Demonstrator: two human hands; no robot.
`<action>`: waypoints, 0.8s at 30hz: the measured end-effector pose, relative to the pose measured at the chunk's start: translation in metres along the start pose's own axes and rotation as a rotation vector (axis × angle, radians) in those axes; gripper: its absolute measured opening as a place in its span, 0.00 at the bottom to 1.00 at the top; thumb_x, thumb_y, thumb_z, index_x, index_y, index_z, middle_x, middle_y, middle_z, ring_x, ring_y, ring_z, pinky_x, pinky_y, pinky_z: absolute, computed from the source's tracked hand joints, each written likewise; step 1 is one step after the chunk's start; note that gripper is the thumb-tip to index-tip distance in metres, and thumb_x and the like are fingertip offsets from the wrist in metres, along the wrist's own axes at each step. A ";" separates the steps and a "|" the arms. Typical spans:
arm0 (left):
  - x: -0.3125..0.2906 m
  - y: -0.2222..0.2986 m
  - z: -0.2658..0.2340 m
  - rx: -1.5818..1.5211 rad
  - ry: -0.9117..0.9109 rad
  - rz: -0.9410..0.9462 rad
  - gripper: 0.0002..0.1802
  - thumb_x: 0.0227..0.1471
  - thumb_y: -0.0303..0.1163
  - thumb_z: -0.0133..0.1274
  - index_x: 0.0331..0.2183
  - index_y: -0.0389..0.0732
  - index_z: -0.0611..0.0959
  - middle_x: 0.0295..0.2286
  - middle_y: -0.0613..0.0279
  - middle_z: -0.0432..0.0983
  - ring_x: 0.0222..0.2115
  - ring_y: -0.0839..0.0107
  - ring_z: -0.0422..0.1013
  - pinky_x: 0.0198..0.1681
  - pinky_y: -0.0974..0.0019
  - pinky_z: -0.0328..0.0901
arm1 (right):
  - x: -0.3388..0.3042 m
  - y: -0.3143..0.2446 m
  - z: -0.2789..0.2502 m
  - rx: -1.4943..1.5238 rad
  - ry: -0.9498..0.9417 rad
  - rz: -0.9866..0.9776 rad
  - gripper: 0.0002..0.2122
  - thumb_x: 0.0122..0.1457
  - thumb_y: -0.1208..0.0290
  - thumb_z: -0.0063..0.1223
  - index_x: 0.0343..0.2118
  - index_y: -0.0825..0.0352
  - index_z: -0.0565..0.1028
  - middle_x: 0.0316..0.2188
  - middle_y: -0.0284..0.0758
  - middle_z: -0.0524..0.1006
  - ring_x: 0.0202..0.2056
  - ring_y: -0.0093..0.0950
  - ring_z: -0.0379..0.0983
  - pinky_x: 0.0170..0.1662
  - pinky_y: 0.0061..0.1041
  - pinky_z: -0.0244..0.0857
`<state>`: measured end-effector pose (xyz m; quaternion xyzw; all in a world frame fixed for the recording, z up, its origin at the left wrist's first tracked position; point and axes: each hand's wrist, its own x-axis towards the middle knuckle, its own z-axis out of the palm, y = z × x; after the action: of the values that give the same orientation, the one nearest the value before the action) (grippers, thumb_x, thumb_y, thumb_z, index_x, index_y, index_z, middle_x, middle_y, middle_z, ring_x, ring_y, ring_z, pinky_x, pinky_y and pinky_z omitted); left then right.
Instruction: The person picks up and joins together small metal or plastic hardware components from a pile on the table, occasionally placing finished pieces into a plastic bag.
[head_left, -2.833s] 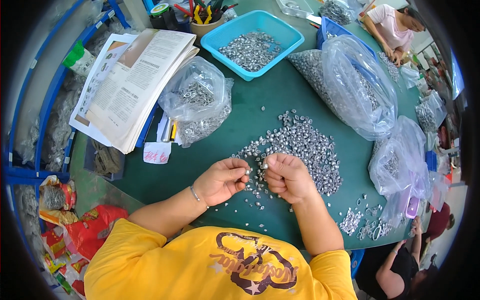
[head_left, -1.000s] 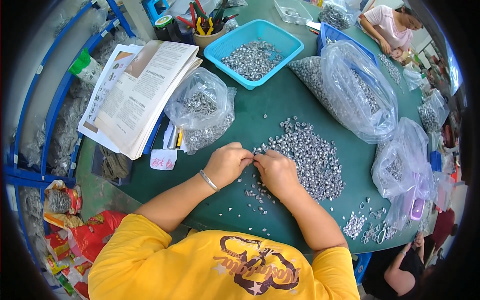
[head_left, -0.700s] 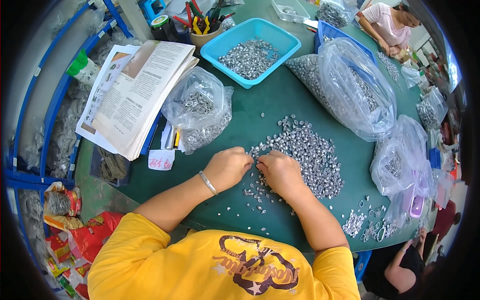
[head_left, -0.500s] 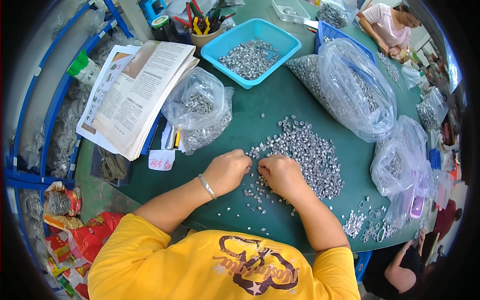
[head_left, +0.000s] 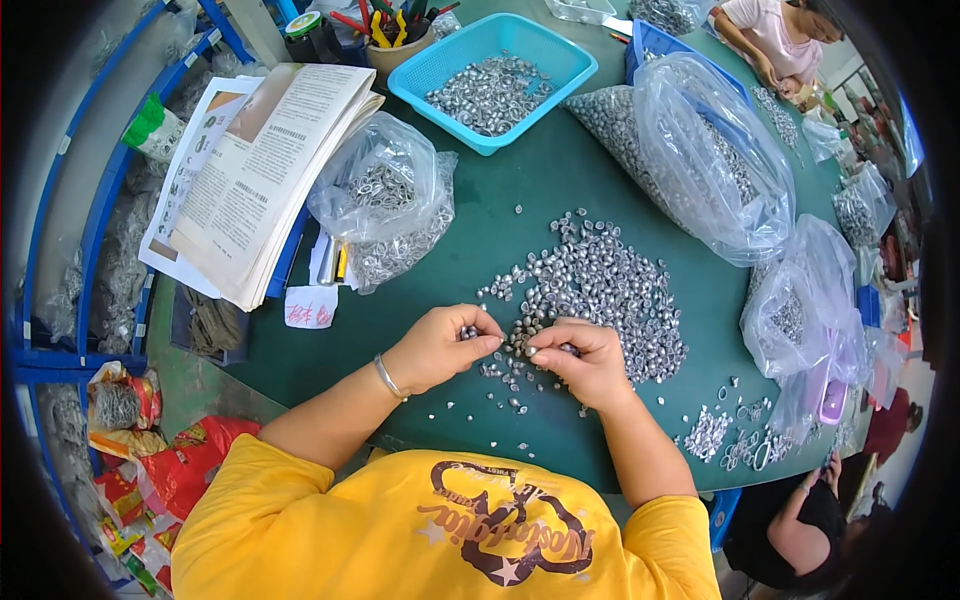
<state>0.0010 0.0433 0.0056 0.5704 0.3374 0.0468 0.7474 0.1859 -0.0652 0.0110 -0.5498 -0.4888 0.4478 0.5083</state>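
Observation:
A spread pile of small, rounded silvery metal pieces (head_left: 610, 290) lies on the green table in front of me. At its near left edge my left hand (head_left: 440, 348) is closed, with a few of the pieces showing in its curled fingers. Thumb and fingers of my right hand (head_left: 582, 362) pinch a silvery piece, and another shows by its palm. Both hands are close together, fingertips pointing at each other just above loose pieces. What exactly each piece is, such as a ring part, is too small to tell.
A blue basket (head_left: 398, 85) of metal pieces stands at the back. Clear plastic bags (head_left: 690, 150) of pieces lie right, another bag (head_left: 385, 205) left beside newspapers (head_left: 245, 190). Smaller parts (head_left: 708, 432) lie near right. A co-worker (head_left: 775, 40) sits at the far right.
Both hands have turned so the fingers show more, and pieces are now visible in them. My right hand has shifted slightly toward me. The whole view has tilted a little.

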 end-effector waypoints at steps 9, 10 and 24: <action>0.001 -0.018 0.004 -0.931 -0.216 -0.222 0.06 0.52 0.25 0.45 0.33 0.34 0.75 0.29 0.59 0.70 0.22 0.82 0.62 0.23 0.81 0.60 | -0.013 0.017 -0.001 1.058 -0.108 0.320 0.08 0.58 0.72 0.45 0.33 0.72 0.72 0.14 0.24 0.61 0.14 0.14 0.50 0.15 0.14 0.42; 0.002 -0.022 0.003 -0.997 -0.267 -0.222 0.06 0.52 0.26 0.46 0.32 0.34 0.75 0.30 0.60 0.69 0.23 0.82 0.62 0.23 0.82 0.60 | -0.013 0.016 -0.002 1.058 -0.109 0.320 0.08 0.58 0.72 0.45 0.33 0.72 0.72 0.14 0.24 0.61 0.14 0.14 0.50 0.15 0.14 0.42; -0.008 -0.009 -0.027 -0.863 0.003 -0.003 0.04 0.52 0.26 0.48 0.30 0.37 0.76 0.29 0.59 0.73 0.26 0.79 0.69 0.26 0.81 0.64 | 0.040 0.008 0.028 -0.840 0.011 -0.372 0.07 0.45 0.75 0.54 0.30 0.63 0.77 0.19 0.35 0.71 0.22 0.33 0.71 0.24 0.28 0.65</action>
<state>-0.0227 0.0588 -0.0021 0.2050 0.2887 0.1831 0.9171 0.1642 -0.0219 0.0006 -0.6136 -0.7156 0.1091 0.3156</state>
